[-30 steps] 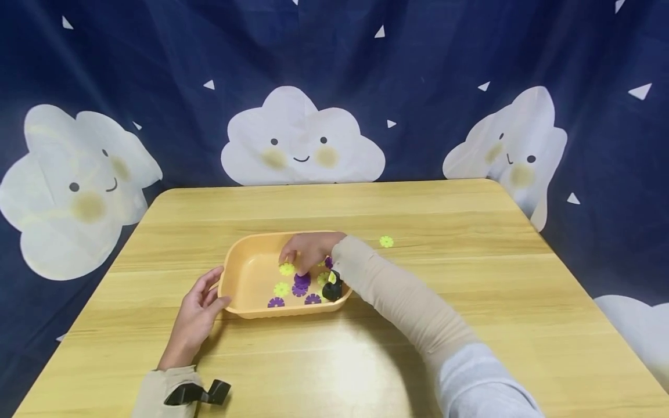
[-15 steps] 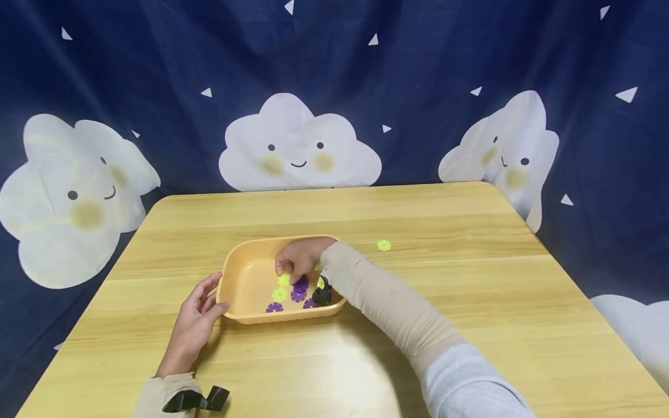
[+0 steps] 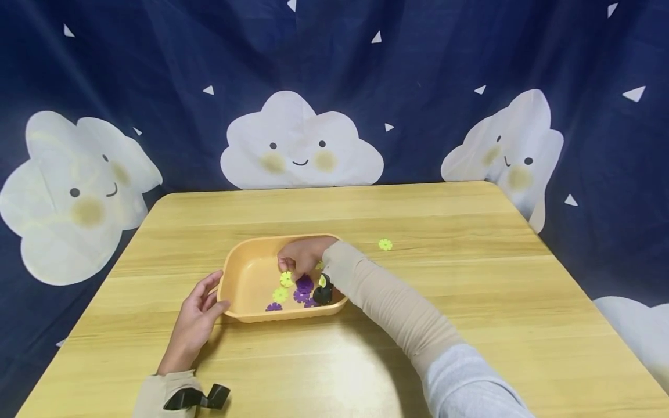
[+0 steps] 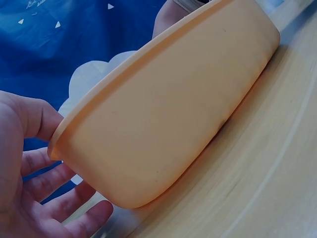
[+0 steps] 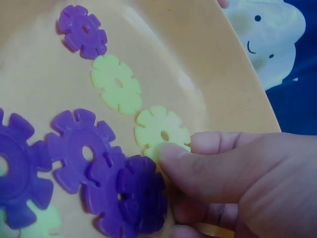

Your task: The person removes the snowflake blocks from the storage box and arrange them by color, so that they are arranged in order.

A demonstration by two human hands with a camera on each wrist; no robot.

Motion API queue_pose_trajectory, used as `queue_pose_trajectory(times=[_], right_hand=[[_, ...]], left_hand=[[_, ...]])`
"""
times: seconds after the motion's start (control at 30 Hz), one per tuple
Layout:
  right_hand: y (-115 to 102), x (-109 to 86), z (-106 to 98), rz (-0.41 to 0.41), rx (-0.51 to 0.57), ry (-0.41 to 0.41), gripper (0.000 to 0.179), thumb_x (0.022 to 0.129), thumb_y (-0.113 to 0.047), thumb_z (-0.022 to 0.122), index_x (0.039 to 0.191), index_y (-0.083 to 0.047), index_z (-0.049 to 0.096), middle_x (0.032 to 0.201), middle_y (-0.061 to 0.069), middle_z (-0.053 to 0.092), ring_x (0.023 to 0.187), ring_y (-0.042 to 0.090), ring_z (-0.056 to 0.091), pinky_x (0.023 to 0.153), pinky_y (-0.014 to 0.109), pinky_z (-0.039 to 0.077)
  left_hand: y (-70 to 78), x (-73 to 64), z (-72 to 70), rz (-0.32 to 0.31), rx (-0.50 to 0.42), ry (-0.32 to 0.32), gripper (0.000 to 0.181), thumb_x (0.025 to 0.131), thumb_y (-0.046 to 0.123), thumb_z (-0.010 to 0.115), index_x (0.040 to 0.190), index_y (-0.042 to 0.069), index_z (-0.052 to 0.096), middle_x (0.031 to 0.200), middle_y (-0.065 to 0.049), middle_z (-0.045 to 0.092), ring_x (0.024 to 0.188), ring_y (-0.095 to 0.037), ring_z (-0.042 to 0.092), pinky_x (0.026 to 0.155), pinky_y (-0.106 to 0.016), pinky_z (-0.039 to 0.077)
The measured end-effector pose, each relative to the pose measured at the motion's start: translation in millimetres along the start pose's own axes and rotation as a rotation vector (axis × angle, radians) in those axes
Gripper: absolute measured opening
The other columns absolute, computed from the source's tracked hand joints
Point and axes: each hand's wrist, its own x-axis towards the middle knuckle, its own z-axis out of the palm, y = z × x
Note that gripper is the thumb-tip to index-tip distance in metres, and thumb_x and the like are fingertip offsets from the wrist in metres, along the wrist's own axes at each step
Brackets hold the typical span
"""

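An orange plastic basin (image 3: 282,315) stands on the table with yellow and purple notched snowflake discs inside. My left hand (image 3: 194,319) holds the basin's left rim, thumb and fingers around it in the left wrist view. Inside the basin, my right hand (image 3: 300,255) pinches a yellow snowflake disc (image 5: 161,124) between thumb and index finger. Beside that disc lie another yellow disc (image 5: 116,84) and a purple disc (image 5: 81,32). Overlapping purple discs (image 5: 81,148) are close to the right thumb. The right forearm hides part of the basin's right side in the head view.
One yellow disc (image 3: 385,244) lies on the wooden table (image 3: 460,232), right of the basin and behind the right forearm. A black device (image 3: 323,292) sits at the right wrist, over the basin. A dark blue cloud-print curtain (image 3: 418,52) hangs behind the table.
The right hand's fingers have come down and taken hold of the yellow disc, which has shifted slightly. The left hand keeps its hold on the rim. The head view has tilted a little.
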Motion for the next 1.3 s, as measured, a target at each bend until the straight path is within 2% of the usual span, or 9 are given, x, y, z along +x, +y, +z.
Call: queue_pose_trajectory(times=[0.27,0.4,0.57,0.67,0.83,1.0,1.1,1.2,1.3], right_hand=[[-0.5,-2.1,-2.8,-0.011,0.032,-0.006,0.011,0.095,-0.007,0.060,0.104,-0.013,0.058,0.090,0.001,0.056,0.077,0.011,0.052,0.070,0.023,0.049],[-1.3,-4.8,-4.6,-0.028,0.063,0.012,0.006,0.097,-0.005,0.056,0.097,-0.010,0.060,0.089,0.002,0.058,0.076,0.013,0.054,0.070,0.024,0.050],[-1.3,-6.5,-8.3,-0.074,0.092,0.053,0.007,0.098,-0.003,0.052,0.093,-0.008,0.055,0.093,0.003,0.058,0.083,0.013,0.059,0.077,0.023,0.050],[-0.1,-8.7,-10.4,-0.087,0.097,0.082,0.006,0.098,-0.003,0.051,0.095,-0.008,0.054,0.096,0.004,0.058,0.086,0.012,0.063,0.082,0.022,0.049],[-0.9,-17.5,-14.0,-0.081,0.137,0.103,0.006,0.099,-0.001,0.051,0.102,-0.005,0.053,0.096,0.007,0.062,0.083,0.016,0.069,0.080,0.023,0.052],[-4.2,-27.2,-19.5,-0.111,0.138,0.122,0.028,0.096,0.005,0.050,0.123,-0.003,0.055,0.099,0.009,0.064,0.085,0.021,0.069,0.078,0.030,0.056],[-3.0,-32.2,-23.3,-0.141,0.121,0.135,0.043,0.093,0.010,0.048,0.133,-0.005,0.055,0.086,0.017,0.063,0.085,0.025,0.069,0.075,0.034,0.057],[0.8,-37.0,-26.9,-0.165,0.107,0.145,0.046,0.093,0.011,0.046,0.134,-0.005,0.057,0.076,0.027,0.060,0.085,0.028,0.069,0.074,0.038,0.056],[5.2,-42.3,-30.2,-0.171,0.113,0.160,0.044,0.093,0.011,0.045,0.132,-0.004,0.059,0.074,0.027,0.061,0.087,0.029,0.069,0.072,0.040,0.055]], left_hand=[[0.5,-0.8,0.0,-0.001,-0.016,0.000,0.059,0.092,-0.010,0.053,0.146,-0.006,0.029,0.146,-0.025,0.032,0.109,0.004,0.051,0.087,-0.009,0.045],[0.3,-0.7,-0.1,-0.002,-0.023,-0.005,0.060,0.092,-0.010,0.054,0.147,-0.006,0.029,0.147,-0.026,0.031,0.109,0.004,0.050,0.087,-0.009,0.044],[0.1,-0.8,-1.2,0.003,-0.021,0.006,0.060,0.092,-0.011,0.054,0.146,-0.006,0.029,0.147,-0.026,0.031,0.109,0.005,0.051,0.086,-0.008,0.044],[0.2,-1.1,-1.4,0.001,-0.018,0.008,0.060,0.092,-0.011,0.053,0.146,-0.007,0.029,0.146,-0.026,0.031,0.109,0.004,0.051,0.086,-0.009,0.045],[0.8,-1.3,-0.2,-0.006,-0.005,0.004,0.059,0.092,-0.009,0.053,0.146,-0.005,0.031,0.147,-0.025,0.032,0.110,0.002,0.051,0.088,-0.009,0.044],[0.6,-3.4,-1.6,-0.001,0.001,-0.005,0.059,0.093,-0.007,0.054,0.147,-0.005,0.030,0.146,-0.024,0.033,0.111,0.002,0.051,0.088,-0.010,0.045],[-0.2,-3.9,-2.0,0.005,0.003,-0.007,0.059,0.093,-0.006,0.054,0.147,-0.005,0.030,0.146,-0.024,0.033,0.111,0.002,0.051,0.087,-0.011,0.045],[-1.3,-3.6,-1.5,0.011,0.008,-0.005,0.058,0.093,-0.006,0.054,0.146,-0.005,0.031,0.146,-0.024,0.033,0.111,0.002,0.051,0.087,-0.011,0.046],[-2.5,-3.2,-0.7,0.018,0.008,-0.002,0.058,0.092,-0.008,0.054,0.146,-0.005,0.032,0.145,-0.024,0.034,0.110,0.003,0.052,0.087,-0.011,0.046]])
